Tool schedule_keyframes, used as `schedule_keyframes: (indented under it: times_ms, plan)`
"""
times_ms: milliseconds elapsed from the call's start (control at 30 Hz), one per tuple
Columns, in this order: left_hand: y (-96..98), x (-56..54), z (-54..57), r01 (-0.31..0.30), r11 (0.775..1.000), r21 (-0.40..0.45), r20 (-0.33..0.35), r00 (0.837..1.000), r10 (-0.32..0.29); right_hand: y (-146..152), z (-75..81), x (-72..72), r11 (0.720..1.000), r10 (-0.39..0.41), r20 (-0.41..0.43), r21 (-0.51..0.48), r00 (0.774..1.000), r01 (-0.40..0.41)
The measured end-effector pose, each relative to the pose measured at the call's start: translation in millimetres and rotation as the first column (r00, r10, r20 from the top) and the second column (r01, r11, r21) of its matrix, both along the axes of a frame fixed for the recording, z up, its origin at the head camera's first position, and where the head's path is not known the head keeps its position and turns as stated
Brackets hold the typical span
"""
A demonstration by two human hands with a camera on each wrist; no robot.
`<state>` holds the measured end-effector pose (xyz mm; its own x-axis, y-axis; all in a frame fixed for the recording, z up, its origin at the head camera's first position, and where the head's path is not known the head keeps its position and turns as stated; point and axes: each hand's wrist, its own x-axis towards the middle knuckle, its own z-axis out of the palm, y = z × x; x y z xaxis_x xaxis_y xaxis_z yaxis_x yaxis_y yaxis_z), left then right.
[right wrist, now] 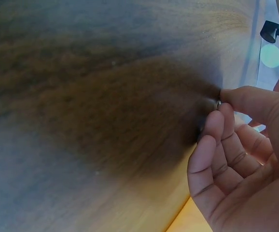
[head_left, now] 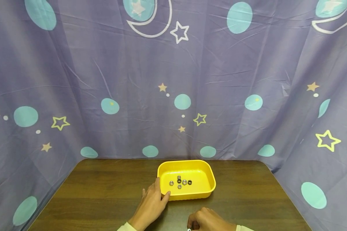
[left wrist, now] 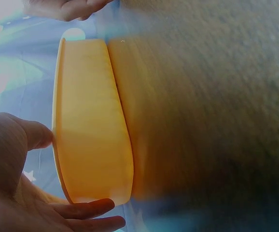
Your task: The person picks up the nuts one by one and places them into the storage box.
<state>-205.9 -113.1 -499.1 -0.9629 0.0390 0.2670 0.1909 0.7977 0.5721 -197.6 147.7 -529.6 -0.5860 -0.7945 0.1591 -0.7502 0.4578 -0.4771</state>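
A yellow plastic tray (head_left: 191,196) stands on the wooden table with several small hex nuts (head_left: 184,182), silver and dark, lying loose inside it. My left hand (head_left: 151,200) rests at its near left corner. In the left wrist view the thumb touches the rim, while the straight fingers (left wrist: 89,209) lie along the tray's side wall. Close to me, right of centre, my right hand (head_left: 209,220) pinches a small metal nut (head_left: 189,229) between thumb and fingertips, low over the tabletop. In the right wrist view the fingers mostly cover this nut (right wrist: 218,104).
The brown wooden table (head_left: 110,192) reaches back to a purple curtain (head_left: 214,128) printed with stars, moons and dots, which hangs behind it and on both sides. The tray sits toward the table's far edge.
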Motion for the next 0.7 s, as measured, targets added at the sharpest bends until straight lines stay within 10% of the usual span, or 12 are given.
schedule_keyframes:
  times_ms: [700]
  plan:
    - [0.7, 0.0, 0.5, -0.001, 1.0, -0.009, 0.012, 1.0, 0.001, 35, 24.8, 12.5, 0.993, -0.102, 0.078, -0.044, 0.992, 0.106]
